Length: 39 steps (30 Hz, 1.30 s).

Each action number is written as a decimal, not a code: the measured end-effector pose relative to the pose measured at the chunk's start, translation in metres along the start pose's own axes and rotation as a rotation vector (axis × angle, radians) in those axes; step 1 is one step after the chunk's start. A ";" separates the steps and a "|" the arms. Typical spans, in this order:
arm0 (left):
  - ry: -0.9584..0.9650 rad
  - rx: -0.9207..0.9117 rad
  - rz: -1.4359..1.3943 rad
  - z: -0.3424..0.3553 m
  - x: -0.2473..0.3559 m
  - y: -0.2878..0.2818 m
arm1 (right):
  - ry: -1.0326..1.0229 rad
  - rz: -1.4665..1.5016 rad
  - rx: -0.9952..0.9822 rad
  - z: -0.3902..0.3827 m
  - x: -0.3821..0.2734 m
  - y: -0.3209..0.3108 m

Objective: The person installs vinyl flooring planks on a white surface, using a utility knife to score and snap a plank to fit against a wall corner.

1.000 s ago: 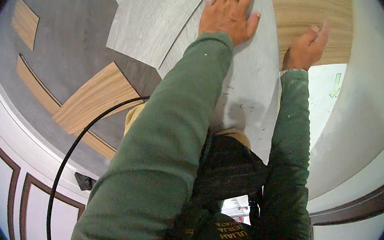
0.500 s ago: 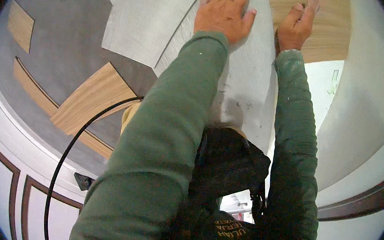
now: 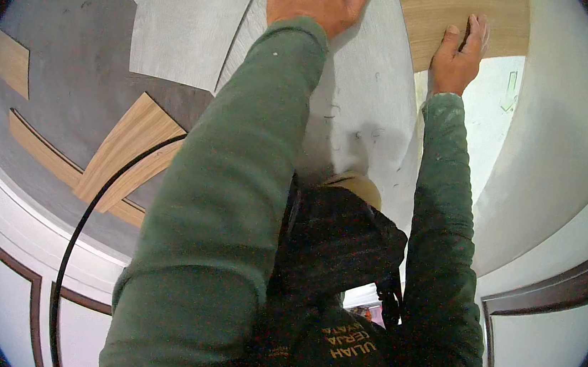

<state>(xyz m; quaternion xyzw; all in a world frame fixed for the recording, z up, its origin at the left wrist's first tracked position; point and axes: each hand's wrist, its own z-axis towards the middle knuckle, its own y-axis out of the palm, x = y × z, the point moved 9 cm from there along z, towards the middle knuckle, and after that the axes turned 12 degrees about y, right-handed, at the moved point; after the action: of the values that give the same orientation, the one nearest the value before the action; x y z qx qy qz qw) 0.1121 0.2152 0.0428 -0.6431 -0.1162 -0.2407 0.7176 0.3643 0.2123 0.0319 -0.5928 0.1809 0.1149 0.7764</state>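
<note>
My left hand [image 3: 313,1] lies flat, palm down, on a pale grey wood-grain plank [image 3: 367,62], fingers cut off by the upper edge of the view. Just left of it is another pale grey plank [image 3: 182,21], with a dark seam between the two. On the right, my right hand [image 3: 457,61] rests on its side at the near end of a light oak-coloured plank [image 3: 469,16]. Its thumb and fingers are stretched out and apart, and I see nothing held. Both arms are in green sleeves.
Cut oak-coloured pieces [image 3: 129,145] lie on the dark grey floor [image 3: 83,75] at left. A black cable [image 3: 82,226] curves past my left arm. White panelled walls with brown trim [image 3: 7,254] border the left and right. A pale strip [image 3: 485,103] shows below the oak plank.
The view has shifted, so the floor pieces sit further left. My right hand has drawn back toward the near end of the oak plank. My left hand stays flat on the grey plank.
</note>
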 end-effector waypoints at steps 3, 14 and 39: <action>-0.008 -0.010 0.041 -0.001 0.002 0.002 | 0.298 0.136 0.019 -0.025 0.026 -0.014; -0.040 -0.019 0.091 -0.001 0.011 -0.002 | 0.068 0.025 -0.098 -0.088 -0.014 -0.021; -0.007 0.016 0.221 -0.030 -0.040 0.018 | 0.325 -0.053 -0.073 -0.103 -0.019 0.000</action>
<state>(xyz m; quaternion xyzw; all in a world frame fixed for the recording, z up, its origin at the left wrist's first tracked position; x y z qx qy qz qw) 0.0822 0.1944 0.0034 -0.6470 -0.0490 -0.1566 0.7446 0.3316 0.1135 0.0160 -0.6358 0.2841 0.0034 0.7176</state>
